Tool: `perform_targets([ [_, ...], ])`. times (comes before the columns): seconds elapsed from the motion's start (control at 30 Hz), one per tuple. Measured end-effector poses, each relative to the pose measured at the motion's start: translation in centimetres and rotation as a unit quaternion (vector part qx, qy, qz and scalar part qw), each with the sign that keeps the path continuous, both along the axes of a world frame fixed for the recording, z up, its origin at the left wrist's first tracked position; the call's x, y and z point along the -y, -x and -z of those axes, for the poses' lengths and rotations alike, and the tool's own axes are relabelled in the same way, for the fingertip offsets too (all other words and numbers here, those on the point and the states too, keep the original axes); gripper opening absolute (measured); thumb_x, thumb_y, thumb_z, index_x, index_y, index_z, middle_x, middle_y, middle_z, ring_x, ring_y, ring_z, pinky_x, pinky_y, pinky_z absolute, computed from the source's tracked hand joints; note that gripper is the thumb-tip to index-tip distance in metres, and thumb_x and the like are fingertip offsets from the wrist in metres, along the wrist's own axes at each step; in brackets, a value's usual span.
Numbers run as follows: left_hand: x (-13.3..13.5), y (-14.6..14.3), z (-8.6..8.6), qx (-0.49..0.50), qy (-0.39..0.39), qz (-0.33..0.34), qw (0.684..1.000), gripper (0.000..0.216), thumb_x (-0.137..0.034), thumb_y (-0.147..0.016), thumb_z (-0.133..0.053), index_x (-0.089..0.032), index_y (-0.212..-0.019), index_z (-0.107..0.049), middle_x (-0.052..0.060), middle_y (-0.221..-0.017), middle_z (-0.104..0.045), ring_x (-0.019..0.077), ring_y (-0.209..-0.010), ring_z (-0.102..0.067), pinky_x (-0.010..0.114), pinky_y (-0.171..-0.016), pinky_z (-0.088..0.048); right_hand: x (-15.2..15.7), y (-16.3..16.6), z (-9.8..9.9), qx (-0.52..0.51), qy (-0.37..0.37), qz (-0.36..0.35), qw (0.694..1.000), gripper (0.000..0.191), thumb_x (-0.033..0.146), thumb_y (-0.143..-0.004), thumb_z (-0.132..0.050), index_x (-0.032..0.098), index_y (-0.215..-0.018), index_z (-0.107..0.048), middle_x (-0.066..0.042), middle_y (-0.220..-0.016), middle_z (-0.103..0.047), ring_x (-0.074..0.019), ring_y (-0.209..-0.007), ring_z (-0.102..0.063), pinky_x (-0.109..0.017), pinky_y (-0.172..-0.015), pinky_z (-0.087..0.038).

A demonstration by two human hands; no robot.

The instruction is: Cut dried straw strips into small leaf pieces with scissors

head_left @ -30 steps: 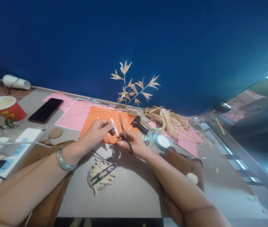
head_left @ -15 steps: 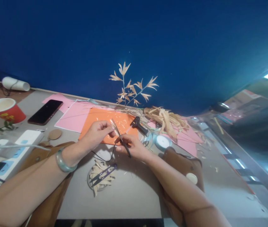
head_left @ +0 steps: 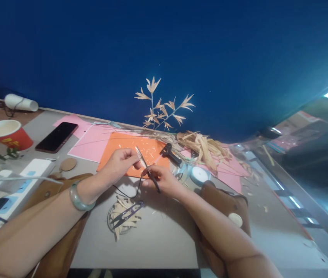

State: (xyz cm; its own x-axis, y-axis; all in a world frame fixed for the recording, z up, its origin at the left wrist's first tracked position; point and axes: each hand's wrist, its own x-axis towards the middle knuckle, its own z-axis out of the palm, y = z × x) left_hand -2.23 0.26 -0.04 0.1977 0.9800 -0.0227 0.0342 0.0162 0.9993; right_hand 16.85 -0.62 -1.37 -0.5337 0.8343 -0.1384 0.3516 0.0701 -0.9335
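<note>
My left hand (head_left: 123,160), with a jade-green bangle on the wrist, is closed in a pinch on a small pale husk strip (head_left: 137,151). My right hand (head_left: 164,179) is wrapped round a slim dark tool (head_left: 153,181) whose narrow blade slants up to the strip at my left fingertips. Its exact kind is unclear. Beneath my hands a thin black cord (head_left: 129,196) loops over the table. Close below, purple-and-black thread snips (head_left: 127,215) rest across cut husk strips (head_left: 119,227) in a round glass dish. An orange sheet (head_left: 110,148) with pale scraps lies behind the hands.
Behind stands a stem of husk flowers (head_left: 161,108) against the blue wall. To the right are a black tool (head_left: 172,155), a ribbon spool (head_left: 200,175) and dry husks (head_left: 203,146). At left are a phone (head_left: 56,137), a red cup (head_left: 20,139) and a power strip (head_left: 26,185).
The view has shifted very slightly. Both hands keep nearly the same pose, with the tool's blade still at the pale strip.
</note>
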Motion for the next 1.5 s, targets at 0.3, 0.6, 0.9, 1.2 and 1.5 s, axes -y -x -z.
perform_targets([
  [0.3, -0.2, 0.1, 0.8, 0.011, -0.018, -0.007, 1.000, 0.019, -0.027, -0.076, -0.057, -0.017, -0.060, -0.060, 0.001, -0.063, -0.064, 0.0130, -0.065, -0.058, 0.026, -0.071, -0.045, -0.1, 0.0, 0.8, -0.031, 0.023, 0.016, 0.999, 0.048, 0.056, -0.065, -0.075, 0.014, -0.084, -0.062, 0.006, -0.056, -0.044, -0.0066, -0.051, -0.035, -0.021, -0.047, -0.028],
  [0.6, -0.3, 0.1, 0.4, 0.011, -0.020, 0.010, 1.000, 0.026, -0.031, -0.076, -0.055, -0.018, -0.055, -0.058, 0.001, -0.059, -0.061, 0.0132, -0.062, -0.055, 0.028, -0.070, -0.044, -1.5, -1.4, -0.8, -0.076, -0.081, 0.212, 0.971, 0.041, 0.052, -0.071, -0.070, 0.018, -0.088, -0.056, 0.005, -0.057, -0.051, -0.0097, -0.047, -0.051, -0.023, -0.046, -0.042],
  [0.9, 1.1, 0.8, -0.5, -0.183, 0.069, 0.413, 0.890, 0.017, -0.022, -0.070, -0.052, -0.017, -0.054, -0.049, -0.005, -0.049, -0.043, 0.0077, -0.046, -0.037, 0.021, -0.046, -0.029, -2.4, -3.2, -1.2, 0.319, -0.257, 0.131, 0.903, 0.015, 0.022, -0.071, -0.065, 0.019, -0.085, -0.063, 0.000, -0.062, -0.062, -0.0137, -0.057, -0.052, -0.026, -0.060, -0.036],
  [1.2, 1.5, 1.4, 1.3, -0.380, -0.039, 0.457, 0.803, 0.011, -0.018, -0.062, -0.053, -0.017, -0.051, -0.052, -0.005, -0.046, -0.043, 0.0082, -0.044, -0.034, 0.022, -0.041, -0.024, -1.8, -1.6, 0.2, 0.460, -0.254, 0.067, 0.848, 0.024, 0.035, -0.074, -0.068, 0.020, -0.092, -0.062, -0.005, -0.078, -0.069, -0.0215, -0.078, -0.058, -0.028, -0.074, -0.032],
  [1.5, 1.2, 0.6, 0.3, -0.295, 0.062, 0.331, 0.894, 0.014, -0.028, -0.063, -0.061, -0.017, -0.055, -0.059, -0.004, -0.048, -0.052, 0.0098, -0.046, -0.044, 0.020, -0.043, -0.029, -1.7, -1.2, 0.9, 0.473, -0.260, 0.073, 0.839, 0.014, 0.022, -0.083, -0.053, 0.019, -0.093, -0.063, -0.007, -0.079, -0.070, -0.0222, -0.080, -0.059, -0.030, -0.078, -0.031],
])
